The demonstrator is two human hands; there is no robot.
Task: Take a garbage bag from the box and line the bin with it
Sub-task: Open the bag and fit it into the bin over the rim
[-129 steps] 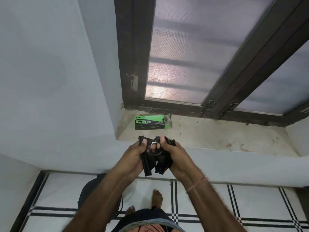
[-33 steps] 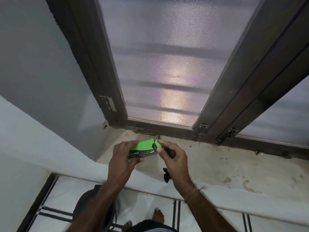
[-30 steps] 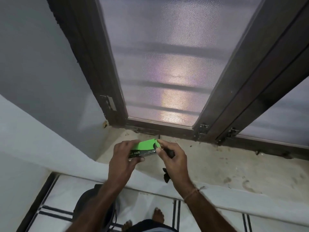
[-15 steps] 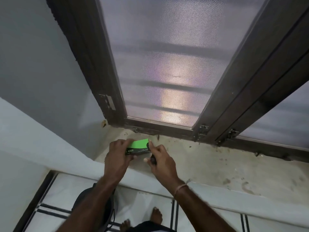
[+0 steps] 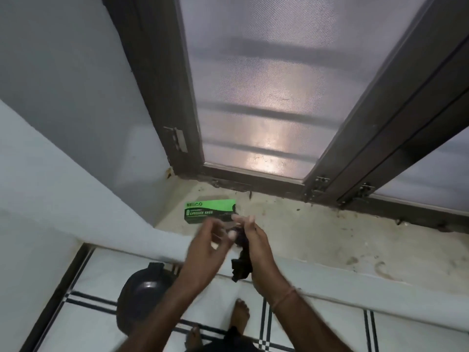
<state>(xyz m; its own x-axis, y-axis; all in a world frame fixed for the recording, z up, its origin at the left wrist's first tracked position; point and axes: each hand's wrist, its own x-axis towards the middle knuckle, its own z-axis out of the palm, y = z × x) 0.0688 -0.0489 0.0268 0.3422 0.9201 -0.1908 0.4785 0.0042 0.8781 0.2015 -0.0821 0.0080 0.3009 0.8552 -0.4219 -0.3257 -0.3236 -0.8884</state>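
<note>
A green and black garbage bag box [image 5: 209,210] lies flat on the window sill [image 5: 317,237], near its left corner. Just in front of it my right hand [image 5: 256,246] grips a folded black garbage bag [image 5: 241,265], whose lower end hangs below the palm. My left hand [image 5: 206,246] is blurred, right beside the bag, fingers apart and reaching toward its upper part; I cannot tell if they touch it. A black bin [image 5: 144,290] stands on the floor below the sill, partly hidden by my left forearm.
A dark-framed window with frosted mesh panes [image 5: 266,97] rises behind the sill. A grey wall [image 5: 63,97] closes the left side. The floor [image 5: 83,323] is white tile with black lines, and my bare feet [image 5: 239,315] stand on it.
Both hands have let go of the box, which now lies on the sill. They pulled back toward me, the right one still holding the black bag.
</note>
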